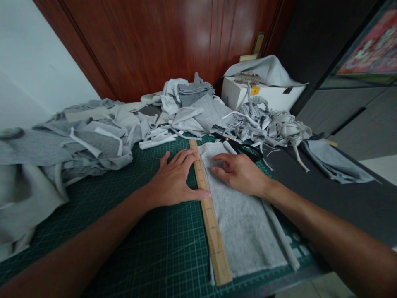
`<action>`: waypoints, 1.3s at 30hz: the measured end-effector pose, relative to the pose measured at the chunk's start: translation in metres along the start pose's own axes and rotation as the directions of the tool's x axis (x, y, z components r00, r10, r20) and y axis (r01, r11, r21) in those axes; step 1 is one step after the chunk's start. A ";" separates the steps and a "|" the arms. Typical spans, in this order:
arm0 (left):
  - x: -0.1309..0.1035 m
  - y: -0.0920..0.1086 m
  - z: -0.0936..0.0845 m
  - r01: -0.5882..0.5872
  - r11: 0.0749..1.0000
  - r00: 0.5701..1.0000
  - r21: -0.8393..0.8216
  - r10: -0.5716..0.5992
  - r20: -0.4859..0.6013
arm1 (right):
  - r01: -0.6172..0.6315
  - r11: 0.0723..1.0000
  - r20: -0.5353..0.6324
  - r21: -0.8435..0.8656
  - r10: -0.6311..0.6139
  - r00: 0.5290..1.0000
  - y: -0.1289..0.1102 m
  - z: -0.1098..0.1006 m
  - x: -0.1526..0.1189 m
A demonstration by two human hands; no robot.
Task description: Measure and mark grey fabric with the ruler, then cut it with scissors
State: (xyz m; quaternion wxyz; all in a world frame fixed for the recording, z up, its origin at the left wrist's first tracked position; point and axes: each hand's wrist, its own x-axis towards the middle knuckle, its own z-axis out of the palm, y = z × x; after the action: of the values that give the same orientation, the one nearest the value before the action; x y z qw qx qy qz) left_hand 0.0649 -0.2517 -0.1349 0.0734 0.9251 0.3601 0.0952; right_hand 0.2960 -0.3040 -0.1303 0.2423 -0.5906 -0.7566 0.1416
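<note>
- Ruler (210,215), wooden, lying lengthwise along the left edge of grey cloth (248,231) on a green cutting mat (161,248).
- Left hand (175,178): spread wide, thumb and fingertips on the ruler.
- Right hand (240,171): above the cloth, thumb and forefinger parted; contact unclear.
- Beyond: black-handled scissors (241,147), heaped fabric scraps (192,111), white box (276,96).

No text is legible, even on the wooden ruler (214,231).
</note>
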 end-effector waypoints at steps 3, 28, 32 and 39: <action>0.000 0.000 0.001 0.005 1.000 1.000 -0.011 -0.005 0.002 | -0.200 0.936 0.101 0.290 0.178 0.979 0.000 -0.015 0.004; 0.000 0.001 -0.004 0.010 1.000 1.000 -0.028 -0.010 0.018 | -0.138 0.847 0.121 0.513 0.088 0.989 0.002 -0.019 0.095; 0.000 0.001 -0.003 0.011 1.000 1.000 -0.024 -0.011 0.025 | -0.104 0.905 0.130 0.412 0.055 0.990 0.005 -0.016 0.100; 0.001 0.003 -0.005 0.009 0.999 1.000 -0.034 -0.008 0.020 | -0.110 0.904 0.162 0.414 0.046 0.986 0.004 -0.009 0.097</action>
State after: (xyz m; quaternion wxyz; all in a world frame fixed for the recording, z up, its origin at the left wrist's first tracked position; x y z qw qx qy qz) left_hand 0.0662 -0.2531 -0.1298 0.0933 0.9231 0.3617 0.0916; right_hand 0.2858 -0.2100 -0.1054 0.3010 -0.5420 -0.6999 0.3547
